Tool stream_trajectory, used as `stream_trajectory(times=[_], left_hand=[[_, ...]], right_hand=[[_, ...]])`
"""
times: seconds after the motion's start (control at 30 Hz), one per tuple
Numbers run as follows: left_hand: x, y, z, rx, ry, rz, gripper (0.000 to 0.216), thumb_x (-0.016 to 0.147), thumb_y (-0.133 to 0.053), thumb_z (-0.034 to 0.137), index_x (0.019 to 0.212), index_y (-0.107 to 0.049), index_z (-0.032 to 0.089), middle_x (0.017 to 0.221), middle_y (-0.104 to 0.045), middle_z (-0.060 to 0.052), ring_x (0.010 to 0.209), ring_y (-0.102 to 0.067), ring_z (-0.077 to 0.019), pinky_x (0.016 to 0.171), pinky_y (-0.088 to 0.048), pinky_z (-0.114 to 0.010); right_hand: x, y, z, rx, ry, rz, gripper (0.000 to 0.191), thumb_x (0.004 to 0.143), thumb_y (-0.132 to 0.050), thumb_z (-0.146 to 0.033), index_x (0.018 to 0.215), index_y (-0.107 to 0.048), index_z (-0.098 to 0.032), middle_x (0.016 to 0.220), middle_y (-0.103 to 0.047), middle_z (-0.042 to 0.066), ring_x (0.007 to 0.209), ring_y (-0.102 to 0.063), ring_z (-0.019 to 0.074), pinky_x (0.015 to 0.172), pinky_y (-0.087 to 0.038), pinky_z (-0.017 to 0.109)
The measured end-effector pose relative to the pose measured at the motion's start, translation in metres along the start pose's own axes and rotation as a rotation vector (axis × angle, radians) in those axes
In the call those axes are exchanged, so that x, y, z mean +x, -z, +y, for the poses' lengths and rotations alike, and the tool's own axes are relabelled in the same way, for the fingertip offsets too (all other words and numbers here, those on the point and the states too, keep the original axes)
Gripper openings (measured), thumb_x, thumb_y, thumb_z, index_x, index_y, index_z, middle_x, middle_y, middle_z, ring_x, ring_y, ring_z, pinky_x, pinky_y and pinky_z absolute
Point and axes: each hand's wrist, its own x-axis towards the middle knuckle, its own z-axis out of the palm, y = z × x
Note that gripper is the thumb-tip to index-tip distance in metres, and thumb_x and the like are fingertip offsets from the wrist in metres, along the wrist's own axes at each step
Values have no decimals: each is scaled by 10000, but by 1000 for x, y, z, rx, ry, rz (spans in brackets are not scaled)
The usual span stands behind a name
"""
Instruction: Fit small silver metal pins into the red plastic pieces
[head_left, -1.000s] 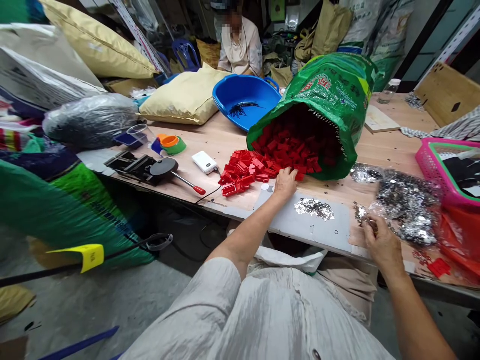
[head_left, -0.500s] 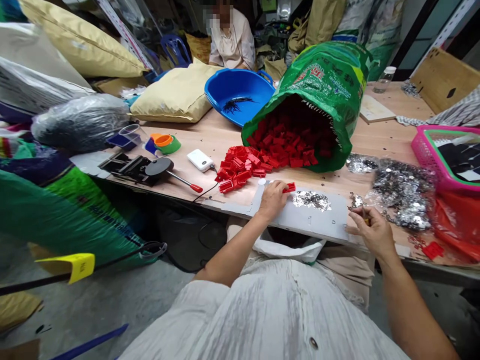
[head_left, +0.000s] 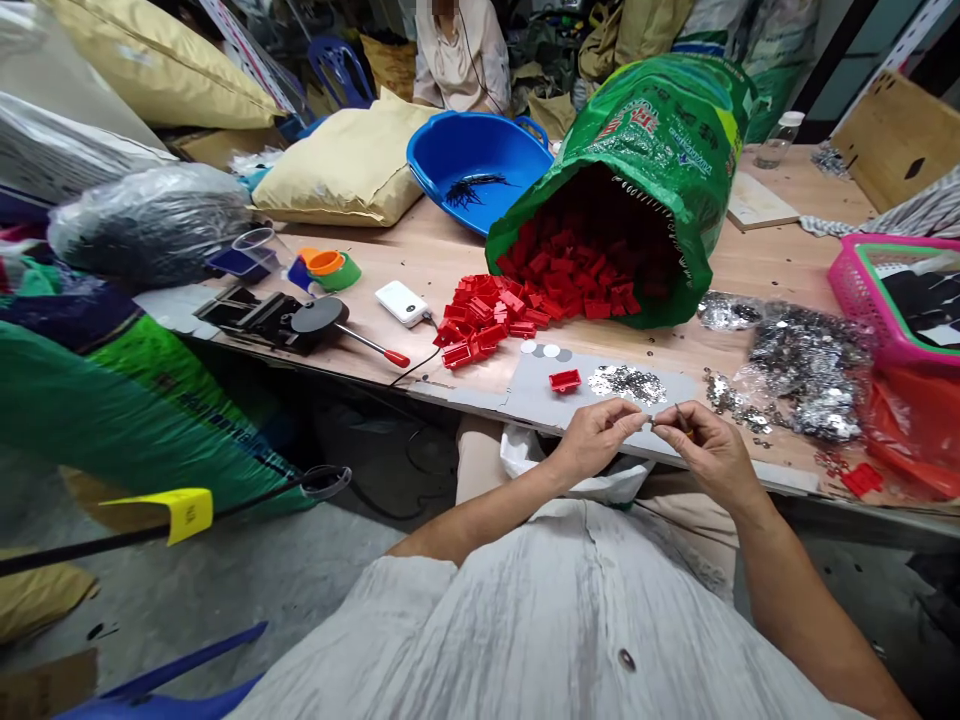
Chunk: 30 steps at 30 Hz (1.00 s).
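In the head view my left hand (head_left: 598, 438) is closed in a pinch at the front edge of the grey board (head_left: 536, 385), on something too small to make out. Close beside it, my right hand (head_left: 705, 447) is closed round a small thin tool with a yellow part (head_left: 689, 433), mostly hidden by the fingers. The fingertips of both hands nearly meet. A red plastic piece (head_left: 565, 381) lies alone on the board, left of a pile of small shiny metal pieces (head_left: 626, 383). White and grey discs (head_left: 551, 351) lie at the board's back left.
A green sack (head_left: 660, 140) on its side spills red pieces (head_left: 480, 315) onto the table. Behind stands a blue basin (head_left: 480, 150). At left are a black lever device (head_left: 319, 315) and white power bank (head_left: 403, 302); at right, bagged metal pieces (head_left: 810, 370) and a pink basket (head_left: 847, 290).
My left hand has let go of the red piece, now on the board, and moved right. My right hand has come left with the tool to meet it. The view has shifted slightly.
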Motion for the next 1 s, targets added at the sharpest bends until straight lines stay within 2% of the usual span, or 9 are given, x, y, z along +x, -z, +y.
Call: stream_trajectory(times=[0.23, 0.4, 0.5, 0.57, 0.8, 0.93, 1.0], left_hand=[[-2, -7, 4, -101, 43, -25, 245, 878, -539, 373, 744, -577, 171, 683, -557, 17, 678, -500, -115, 682, -373, -241], [-4, -8, 7, -302, 170, -53, 285, 834, -578, 424, 724, -524, 166, 614, -507, 37, 585, -422, -90, 622, -335, -240], [-6, -8, 10, -415, 240, -94, 332, 802, -615, 462, 709, -505, 163, 577, -489, 46, 539, -385, -75, 576, -294, -235], [-6, -8, 11, -434, 245, -95, 340, 794, -626, 467, 710, -507, 160, 573, -493, 45, 532, -383, -71, 568, -288, -233], [-4, -6, 5, -373, 231, -56, 338, 791, -634, 463, 699, -536, 153, 597, -521, 37, 545, -403, -69, 587, -320, -234], [-3, -6, -3, -440, 243, -29, 347, 779, -635, 472, 693, -526, 153, 625, -548, 26, 544, -434, -69, 578, -327, -234], [-3, -6, -5, -440, 231, -15, 349, 781, -633, 474, 695, -529, 152, 627, -547, 26, 548, -445, -70, 584, -334, -235]], right_hand=[[-6, -2, -1, -122, 98, -17, 182, 894, -621, -392, 903, -635, -211, 702, -569, -13, 608, -483, 125, 571, -399, 262], [-6, -4, -6, -196, 315, -8, 54, 920, -580, -265, 928, -608, -220, 869, -666, 38, 709, -578, 142, 630, -449, 272], [-6, -3, -8, -189, 401, -30, 37, 916, -585, -213, 946, -600, -227, 873, -670, 37, 717, -592, 140, 615, -446, 264], [-7, -3, -8, -175, 382, -29, 33, 911, -598, -215, 941, -600, -228, 878, -668, 35, 723, -591, 140, 623, -446, 264], [-8, -2, 7, -43, 99, -41, 126, 902, -621, -329, 986, -626, -234, 777, -601, -5, 668, -512, 132, 607, -420, 261], [-6, -4, 13, 32, 61, -52, 169, 901, -621, -356, 1025, -613, -243, 869, -617, 9, 734, -528, 143, 650, -433, 268], [-5, -6, 12, 27, 61, -59, 174, 893, -630, -363, 1017, -612, -241, 838, -610, 3, 715, -524, 143, 637, -432, 265]])
